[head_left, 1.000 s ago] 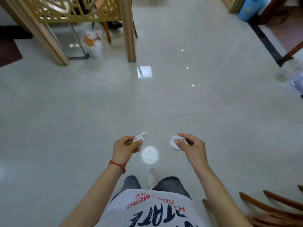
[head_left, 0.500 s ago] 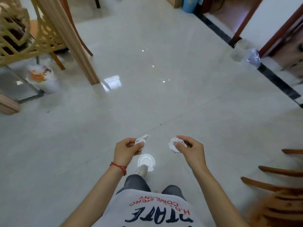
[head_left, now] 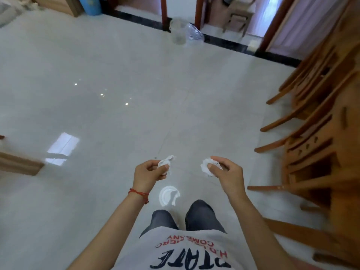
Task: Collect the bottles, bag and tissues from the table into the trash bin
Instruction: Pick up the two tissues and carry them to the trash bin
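the view has swung round over the last second: the lattice screen and the orange-topped bag that filled the upper left are gone, and the bin (head_left: 178, 31), a pale translucent tub at the dark floor strip by the doorway, now sits almost straight ahead at the top of the view. a crumpled clear bag (head_left: 194, 33) lies just beside the bin, on its right. a row of wooden chairs (head_left: 319, 117) has come into view, standing to the right of the bin and nearer the person.

the hands have not changed. the left hand (head_left: 149, 175) still pinches a twisted white tissue (head_left: 165, 162) between thumb and curled fingers, and the right hand (head_left: 224, 172) still grips a second, balled tissue (head_left: 207, 168) the same way. both are held out in front of the body, well short of the bin, with open tiled floor (head_left: 116, 114) between.

so the change is in heading, not in grip: the person looks to have turned to face the bin and is carrying both tissues towards it. that suggests the carrying step is under way and the drop is not yet done. the desk is out of view, so how many bottles remain there cannot be told. the next move likely calls for crossing the floor and letting go of each tissue over the bin's mouth; light tissue could drift and land beside it.
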Tool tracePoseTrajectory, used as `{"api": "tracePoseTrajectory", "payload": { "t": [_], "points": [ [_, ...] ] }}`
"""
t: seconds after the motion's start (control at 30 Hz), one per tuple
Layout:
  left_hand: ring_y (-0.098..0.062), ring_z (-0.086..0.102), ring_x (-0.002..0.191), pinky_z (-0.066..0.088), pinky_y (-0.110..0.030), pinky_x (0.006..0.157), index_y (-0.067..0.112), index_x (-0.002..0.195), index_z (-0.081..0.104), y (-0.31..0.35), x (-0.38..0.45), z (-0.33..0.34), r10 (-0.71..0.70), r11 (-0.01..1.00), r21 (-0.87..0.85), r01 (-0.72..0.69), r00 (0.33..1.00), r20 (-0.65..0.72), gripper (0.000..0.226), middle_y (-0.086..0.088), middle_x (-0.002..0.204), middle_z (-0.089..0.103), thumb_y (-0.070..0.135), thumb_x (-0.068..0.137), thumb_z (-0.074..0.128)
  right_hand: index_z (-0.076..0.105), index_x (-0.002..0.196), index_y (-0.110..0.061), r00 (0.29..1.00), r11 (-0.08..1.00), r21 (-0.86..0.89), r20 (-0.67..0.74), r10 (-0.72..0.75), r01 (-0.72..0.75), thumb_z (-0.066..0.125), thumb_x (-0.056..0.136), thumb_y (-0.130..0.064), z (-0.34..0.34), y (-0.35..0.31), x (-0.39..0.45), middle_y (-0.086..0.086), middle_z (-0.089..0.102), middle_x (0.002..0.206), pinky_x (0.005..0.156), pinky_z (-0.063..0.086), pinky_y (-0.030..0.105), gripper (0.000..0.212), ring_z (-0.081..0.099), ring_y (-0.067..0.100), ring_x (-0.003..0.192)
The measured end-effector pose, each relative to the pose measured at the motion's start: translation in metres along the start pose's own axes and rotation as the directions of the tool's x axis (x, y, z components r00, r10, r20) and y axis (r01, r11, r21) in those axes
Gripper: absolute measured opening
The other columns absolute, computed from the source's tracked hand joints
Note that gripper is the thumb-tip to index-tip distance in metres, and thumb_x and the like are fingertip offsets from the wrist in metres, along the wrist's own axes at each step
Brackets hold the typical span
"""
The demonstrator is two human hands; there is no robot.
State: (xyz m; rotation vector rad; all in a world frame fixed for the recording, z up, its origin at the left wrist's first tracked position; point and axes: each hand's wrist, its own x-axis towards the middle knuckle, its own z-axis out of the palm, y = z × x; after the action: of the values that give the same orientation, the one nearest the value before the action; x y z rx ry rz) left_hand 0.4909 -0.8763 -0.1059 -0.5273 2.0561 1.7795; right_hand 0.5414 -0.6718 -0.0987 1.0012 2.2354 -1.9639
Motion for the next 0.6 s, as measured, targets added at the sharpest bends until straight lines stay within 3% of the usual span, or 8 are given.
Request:
{"api": "tracePoseTrajectory", "payload": {
  "t": [0.33,0.5,0.6],
  "points": [
    [-0.004,0.061,0.048,0.054,-0.016,0.055,-0.004,0.09,0.066,0.061,0.096,0.105,0.003,0.996,0.085,-0.017,0.987,0.164,0.014,-0.009,0.067,0.064,0.0,0.077,0.067,0.068,0.098,-0.015,0.979,0.999,0.031,-0.202,0.013,-0.007,0.07,0.077,-0.008,-0.05,-0.024,0.107,-0.004,0.064,0.091,0.071,0.052,0.016,0.022,0.06,0.007,0.083],
    [-0.003,0.061,0.049,0.053,-0.015,0.053,-0.004,0.087,0.067,0.115,0.151,0.163,0.038,0.996,0.078,-0.051,0.985,0.167,0.011,0.002,0.054,0.066,-0.001,0.076,0.068,0.067,0.101,-0.012,0.979,0.999,0.031,-0.205,-0.002,0.009,0.069,0.078,-0.008,-0.081,-0.062,0.181,-0.009,0.062,0.086,0.067,0.051,0.012,0.023,0.059,0.003,0.077],
    [-0.003,0.061,0.049,0.053,-0.015,0.054,-0.003,0.087,0.067,0.147,0.179,0.188,0.065,0.995,0.067,-0.077,0.984,0.166,0.011,-0.003,0.061,0.066,0.0,0.076,0.068,0.067,0.103,-0.009,0.981,1.0,0.016,-0.193,-0.02,0.023,0.069,0.078,-0.008,-0.094,-0.086,0.224,-0.007,0.063,0.087,0.065,0.05,0.01,0.025,0.059,0.003,0.076]
  ]
}}
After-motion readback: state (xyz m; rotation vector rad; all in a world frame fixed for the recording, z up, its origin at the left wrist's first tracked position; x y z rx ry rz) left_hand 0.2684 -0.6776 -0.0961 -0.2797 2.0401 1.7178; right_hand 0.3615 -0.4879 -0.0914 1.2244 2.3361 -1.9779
